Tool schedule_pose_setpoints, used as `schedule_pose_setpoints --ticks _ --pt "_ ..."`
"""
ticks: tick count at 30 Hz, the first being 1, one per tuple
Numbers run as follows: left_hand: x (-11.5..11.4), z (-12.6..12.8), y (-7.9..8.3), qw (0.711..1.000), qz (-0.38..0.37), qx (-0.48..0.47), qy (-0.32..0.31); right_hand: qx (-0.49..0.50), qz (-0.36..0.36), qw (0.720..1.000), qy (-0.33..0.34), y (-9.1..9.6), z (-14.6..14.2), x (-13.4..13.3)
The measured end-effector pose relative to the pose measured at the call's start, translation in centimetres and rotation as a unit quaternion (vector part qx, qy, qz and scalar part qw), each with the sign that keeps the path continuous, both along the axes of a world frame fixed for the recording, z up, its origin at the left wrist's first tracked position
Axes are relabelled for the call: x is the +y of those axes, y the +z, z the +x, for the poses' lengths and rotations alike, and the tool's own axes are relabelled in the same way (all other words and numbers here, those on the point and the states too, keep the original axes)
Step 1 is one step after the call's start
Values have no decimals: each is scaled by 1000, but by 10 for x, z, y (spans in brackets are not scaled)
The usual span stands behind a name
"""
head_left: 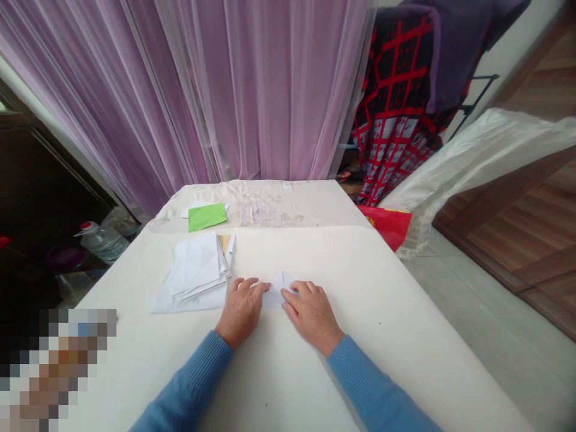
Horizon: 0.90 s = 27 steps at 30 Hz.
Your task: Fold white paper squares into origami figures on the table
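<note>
A small piece of white paper [276,292], partly folded, lies on the white table [360,288] between my two hands. My left hand [242,309] rests flat on its left side, fingers stretched toward the fold. On the right side, my right hand [312,312] presses down, fingers close together with their tips on the paper's edge. Both wrists wear blue knit sleeves. Most of the paper is hidden under my fingers.
A loose stack of white sheets [195,273] lies just left of my left hand. A green sheet [206,216] sits farther back. Purple curtains [252,90] hang behind the table. A red bag [389,225] and a water bottle [101,239] stand beside it.
</note>
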<state>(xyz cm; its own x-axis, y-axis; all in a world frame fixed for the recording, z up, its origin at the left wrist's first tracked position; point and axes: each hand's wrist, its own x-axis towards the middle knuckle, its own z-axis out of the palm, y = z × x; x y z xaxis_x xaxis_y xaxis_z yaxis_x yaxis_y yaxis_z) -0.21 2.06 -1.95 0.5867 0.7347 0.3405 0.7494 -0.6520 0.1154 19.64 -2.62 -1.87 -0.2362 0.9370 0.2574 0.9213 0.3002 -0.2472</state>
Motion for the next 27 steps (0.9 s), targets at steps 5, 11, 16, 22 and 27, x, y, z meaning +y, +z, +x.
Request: schedule_pose_setpoints --ticks 5,11,16,22,27 --pt "-18 19 8 1000 -7 -11 -19 14 7 1000 6 0 0 -1" --pt "-29 40 1 997 -61 -22 -33 101 0 994 44 -4 19 4" --pt "-28 39 -1 997 -61 -16 -33 159 -39 985 54 -3 38 24" --pt "-30 40 -4 999 -37 -8 -34 25 -81 993 -85 -4 22 63" --pt "-31 41 -8 999 -19 -6 -32 -9 -123 989 -77 -10 11 80"
